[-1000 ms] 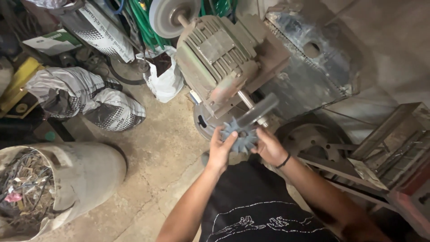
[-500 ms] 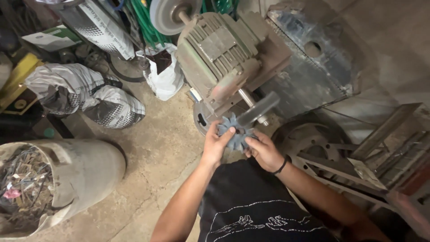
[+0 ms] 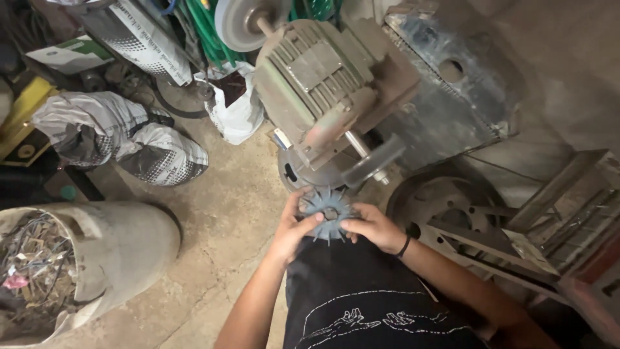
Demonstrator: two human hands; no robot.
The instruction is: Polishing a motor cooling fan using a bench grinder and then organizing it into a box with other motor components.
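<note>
Both hands, left and right, clamped on blue fan, just below motor.

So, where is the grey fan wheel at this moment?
In the head view, low centre: the grey fan wheel is held between left hand and right hand, below the motor.

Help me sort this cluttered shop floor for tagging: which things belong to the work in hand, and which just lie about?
In hand: grey finned fan wheel, held by left hand and right hand; electric motor just beyond.

Lying about: scrap-filled drum, printed sacks, white bag, green hoses.
</note>
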